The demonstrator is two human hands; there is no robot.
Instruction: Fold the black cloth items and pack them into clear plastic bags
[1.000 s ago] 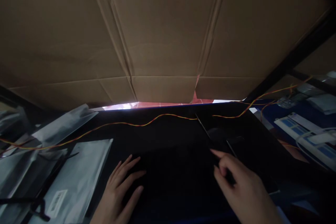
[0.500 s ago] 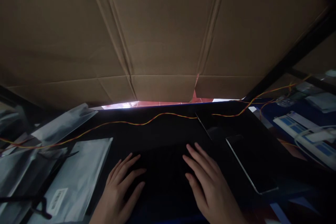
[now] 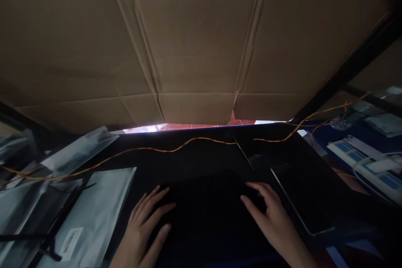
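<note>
My left hand (image 3: 144, 220) lies over the black table surface (image 3: 191, 167), its fingers and thumb spread apart with nothing visible in them. Across from it, my right hand (image 3: 273, 213) has its thumb and index finger apart and slightly curved; its other fingers are mostly hidden. Between the two hands is a very dark area, and whether a black object lies there I cannot make out. A dark phone-like slab (image 3: 301, 201) with a shiny edge lies just right of my right hand. Left of my left hand is a clear plastic sleeve (image 3: 94, 213) with a barcode label.
A yellow-red twisted wire (image 3: 150, 148) crosses the table, passing a second dark slab (image 3: 251, 150). Cardboard (image 3: 197, 42) hangs behind. More plastic bags (image 3: 75, 150) and a black strap (image 3: 50, 245) lie left; white-and-blue packs (image 3: 361, 163) sit right.
My right hand has moved to the right, toward the phone-like slab, and its fingers have turned so fewer show. My left hand has stayed nearly in place.
</note>
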